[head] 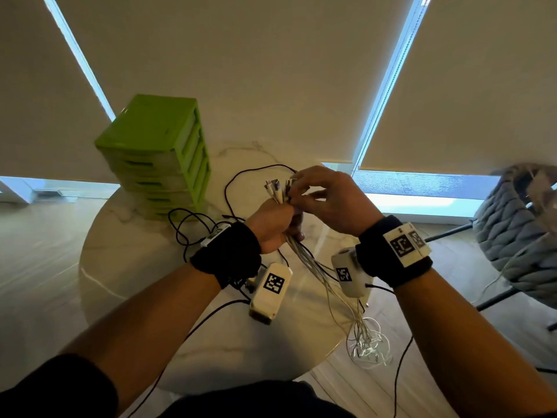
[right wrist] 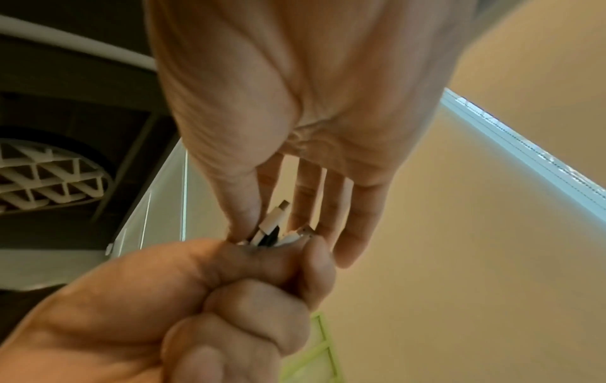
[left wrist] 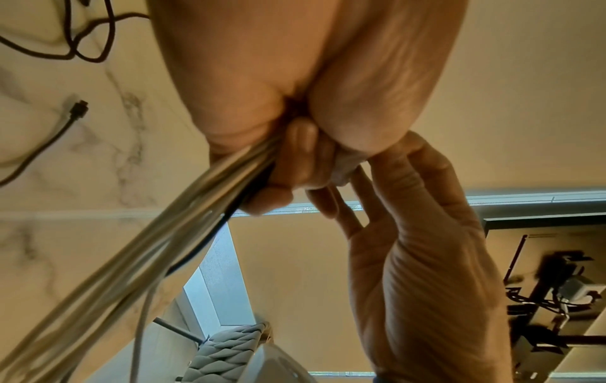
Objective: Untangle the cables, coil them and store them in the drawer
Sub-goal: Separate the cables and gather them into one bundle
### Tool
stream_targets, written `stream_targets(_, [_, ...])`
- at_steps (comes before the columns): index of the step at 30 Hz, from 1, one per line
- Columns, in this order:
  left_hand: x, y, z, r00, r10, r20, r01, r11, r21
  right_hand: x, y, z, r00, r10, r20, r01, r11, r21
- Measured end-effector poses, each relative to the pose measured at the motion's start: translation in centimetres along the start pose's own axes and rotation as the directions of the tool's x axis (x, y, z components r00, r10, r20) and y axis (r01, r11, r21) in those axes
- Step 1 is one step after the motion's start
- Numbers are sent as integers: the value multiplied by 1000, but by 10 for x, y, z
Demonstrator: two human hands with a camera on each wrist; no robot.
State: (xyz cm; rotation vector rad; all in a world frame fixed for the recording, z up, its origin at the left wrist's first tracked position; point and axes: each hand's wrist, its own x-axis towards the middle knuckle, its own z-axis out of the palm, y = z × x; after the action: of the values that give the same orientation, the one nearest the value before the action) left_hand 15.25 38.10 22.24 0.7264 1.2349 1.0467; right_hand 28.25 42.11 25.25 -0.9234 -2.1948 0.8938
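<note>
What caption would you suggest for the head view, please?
Left hand grips a bundle of white cables; right hand sorts the plugs.

Head: looks down from above my forearms onto the table (head: 126, 260).
Left wrist: close under my palm, facing upward.
Right wrist: likewise, close.
Shared: the cable bundle (head: 278, 193) (right wrist: 274, 229).

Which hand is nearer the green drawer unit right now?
Left. The left hand grips the cable bundle just right of the green drawer unit; the right hand is farther right.
</note>
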Motion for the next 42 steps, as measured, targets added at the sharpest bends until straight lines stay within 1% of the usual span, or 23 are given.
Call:
stream_targets(3, [1, -2, -7, 1000, -25, -10, 25, 1000, -4, 1, -5, 6, 999, -39, -24, 38, 999, -40])
stream_targets(6, [2, -5, -13, 1000, -19, 4, 19, 1000, -8, 5, -8, 15, 995, -104, -3, 103, 988, -113])
stream_targets(8, [3, -7, -17, 1000, -17, 19, 18, 1000, -13, 9, -8, 18, 992, -124, 14, 125, 979, -162])
stream_targets(11, [3, -10, -22, 1000, -14, 23, 15, 999, -35, 16, -10, 20, 990, -125, 59, 135, 971, -199])
stream_targets(14, [4, -9, -25, 999, -7, 44, 9, 999, -46, 23, -11, 21, 984, -129, 126, 160, 947, -278])
stream_targets(18, [3, -4, -31, 997, -12, 72, 15, 999, -42, 29, -14, 20, 970, -129, 208, 191, 930, -314])
stream_targets(24, [6, 2, -33, 997, 7, 71, -5, 1000, -30, 38, -20, 17, 970, -105, 218, 183, 908, -376])
stream_targets(28, [8, 1, -37, 992, 13, 123, -13, 1000, 4, 41, -22, 13, 964, -97, 247, 182, 919, -351])
stream_targets(31, [8, 4, -38, 989, 33, 147, -30, 999, -24, 45, -23, 11, 977, -88, 193, 148, 936, -319])
stream_targets(35, [6, 8, -37, 987, 47, 156, -39, 998, -57, 48, -27, 17, 991, -42, 129, 68, 977, -202])
stream_targets(38, [2, 13, -35, 983, 49, 176, -47, 999, -17, 51, -34, 31, 991, 5, 136, -3, 1000, -17])
stream_targets(39, [1, 14, -36, 982, 59, 179, -60, 998, -1, 54, -36, 36, 991, -7, 131, 11, 1000, -25])
stream_targets(42, [-1, 17, -44, 980, 93, 175, -98, 995, 22, 62, -41, 48, 982, -105, 158, 132, 976, -173])
